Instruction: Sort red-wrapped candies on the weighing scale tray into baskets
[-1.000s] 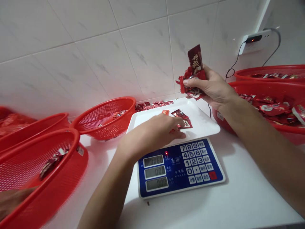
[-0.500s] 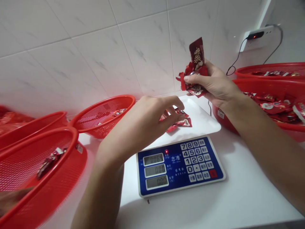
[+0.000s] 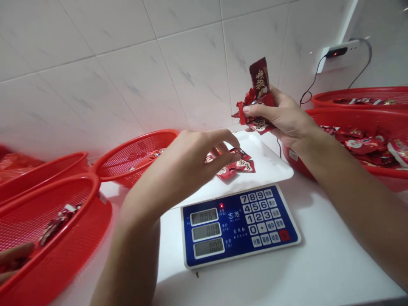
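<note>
In my right hand is a bunch of red-wrapped candies, held above the back right of the scale's tray; a dark red wrapper sticks up from it. My left hand hovers over the white tray, fingers curved and apart, with nothing seen in its grasp. Below its fingertips several red candy packets lie on the tray, partly hidden by the hand. The tray belongs to a digital scale with a blue panel, number keys and three displays.
Red mesh baskets stand on both sides: one behind my left arm, one at the left holding candies, and one full of packets at the right. Another person's hand is in the left basket. A cable hangs from a wall socket.
The view has shifted slightly. My left hand has drawn a little to the left, uncovering more packets. The other person's hand reaches further into the left basket. My right hand keeps its candies.
</note>
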A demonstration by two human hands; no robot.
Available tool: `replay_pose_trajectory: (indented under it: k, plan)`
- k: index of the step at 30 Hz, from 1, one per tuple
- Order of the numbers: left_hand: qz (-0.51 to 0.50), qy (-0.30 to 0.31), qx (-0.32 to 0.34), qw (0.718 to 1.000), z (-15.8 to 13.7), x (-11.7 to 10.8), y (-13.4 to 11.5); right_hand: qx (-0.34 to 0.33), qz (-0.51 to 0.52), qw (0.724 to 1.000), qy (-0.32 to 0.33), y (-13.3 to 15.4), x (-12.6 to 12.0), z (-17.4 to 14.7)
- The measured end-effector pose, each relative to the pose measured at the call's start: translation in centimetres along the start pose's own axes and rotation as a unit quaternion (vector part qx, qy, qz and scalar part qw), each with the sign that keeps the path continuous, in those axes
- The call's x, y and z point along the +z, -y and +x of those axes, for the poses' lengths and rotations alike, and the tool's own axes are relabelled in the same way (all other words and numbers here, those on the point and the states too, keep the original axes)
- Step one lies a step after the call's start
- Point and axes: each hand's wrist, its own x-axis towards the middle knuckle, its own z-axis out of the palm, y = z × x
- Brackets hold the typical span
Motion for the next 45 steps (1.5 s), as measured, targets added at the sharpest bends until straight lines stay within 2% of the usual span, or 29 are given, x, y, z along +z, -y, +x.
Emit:
replay_pose_trajectory:
  k: [2,5,6,7,8,9,11,12,14,19,24,28,34,45]
  plan:
    - [-0.018,-0.044,-0.028,0.998,-0.2,-0.8,0.5,-0.001,0.004,1.0,-0.004,0.3,-0.2,0.0]
    - [-0.046,-0.143,-0.074,0.986,-0.1,-1.3,2.0,-0.012,0.014,1.0,-0.021,1.4,-1.1,0.2]
    - [-0.051,-0.144,-0.078,0.985,0.3,-1.1,2.7,-0.018,0.017,0.999,-0.029,1.8,-1.6,0.3]
    - [-0.052,-0.117,-0.076,0.989,0.7,-0.6,3.4,-0.025,0.02,0.999,-0.041,2.4,-2.1,0.4]
    - [-0.046,-0.06,-0.072,0.995,1.2,0.1,4.1,-0.03,0.023,0.998,-0.057,2.9,-2.7,0.4]
    - [-0.033,0.019,-0.066,0.997,1.8,1.0,4.9,-0.033,0.027,0.996,-0.075,3.5,-3.2,0.4]
    - [0.004,0.157,-0.094,0.983,2.9,3.0,6.1,-0.025,0.038,0.993,-0.111,4.4,-4.0,0.4]
    - [0.021,0.2,-0.113,0.973,3.2,4.0,6.6,-0.016,0.044,0.991,-0.124,4.8,-4.3,0.4]
    - [0.041,0.236,-0.138,0.961,3.6,5.4,7.2,-0.004,0.055,0.989,-0.136,5.3,-4.7,0.4]
    - [0.016,0.197,-0.123,0.973,3.9,6.5,6.3,-0.019,0.069,0.99,-0.123,5.5,-4.7,0.2]
    - [0.019,0.198,-0.078,0.977,5.1,7.8,4.2,-0.02,0.074,0.993,-0.095,5.2,-4.6,0.4]
    - [0.027,0.13,-0.045,0.99,5.0,9.1,3.6,-0.011,0.056,0.993,-0.104,5.0,-4.5,0.5]
    - [0.062,0.057,-0.101,0.991,3.5,9.5,2.3,-0.021,0.012,0.994,-0.107,4.9,-4.1,0.3]
    - [0.053,0.02,-0.146,0.988,2.3,9.0,1.1,-0.011,-0.034,0.995,-0.095,4.5,-3.3,0.2]
